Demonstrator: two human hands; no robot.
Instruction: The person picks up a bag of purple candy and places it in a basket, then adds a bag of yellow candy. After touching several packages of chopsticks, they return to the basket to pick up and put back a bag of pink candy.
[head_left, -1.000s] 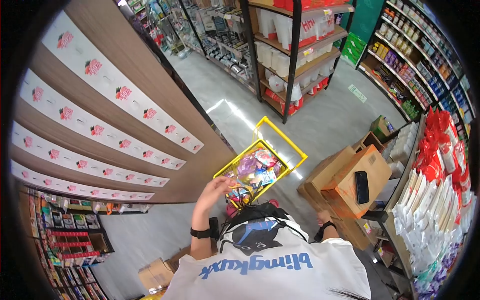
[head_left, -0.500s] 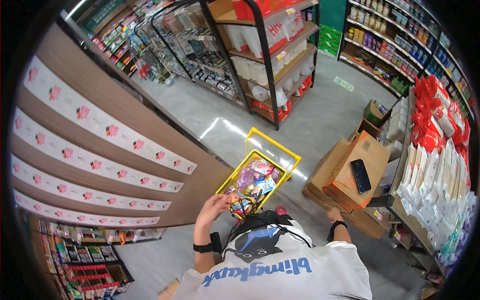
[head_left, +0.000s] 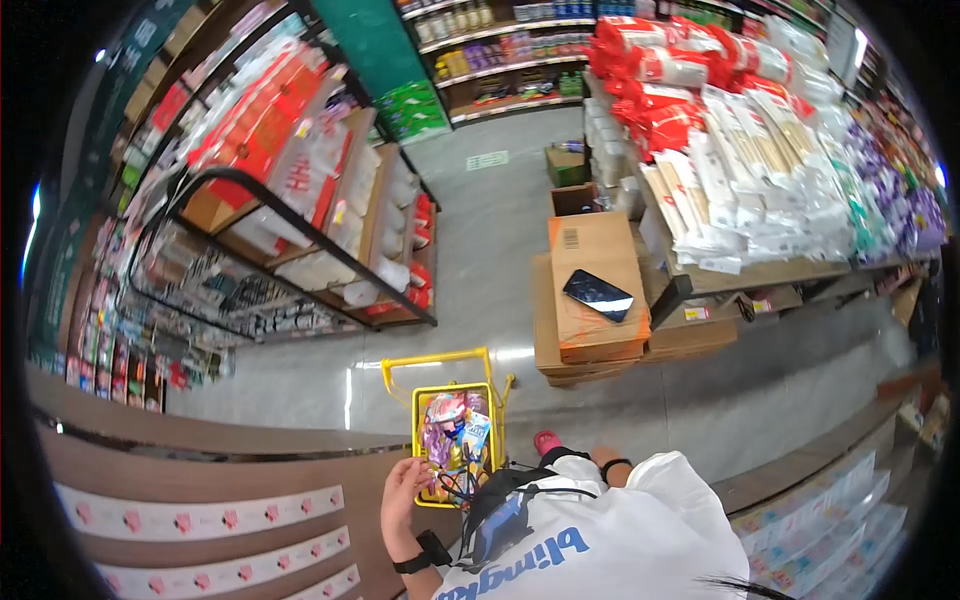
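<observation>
The left hand [head_left: 403, 487] is raised at the left rim of the yellow basket [head_left: 455, 392], fingers loosely curled and touching the packets [head_left: 452, 432] at that edge; whether it grips one cannot be determined. The forearm rises from a black wristband [head_left: 420, 558]. The right hand [head_left: 603, 461] is mostly hidden behind the body; its state is indeterminate. The basket stands on the floor [head_left: 480, 240], near cardboard boxes [head_left: 585, 290] carrying a phone [head_left: 597, 295].

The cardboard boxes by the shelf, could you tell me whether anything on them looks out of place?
A dark smartphone lies loose and askew on the top cardboard box, among stock rather than with the goods in the yellow basket.
</observation>
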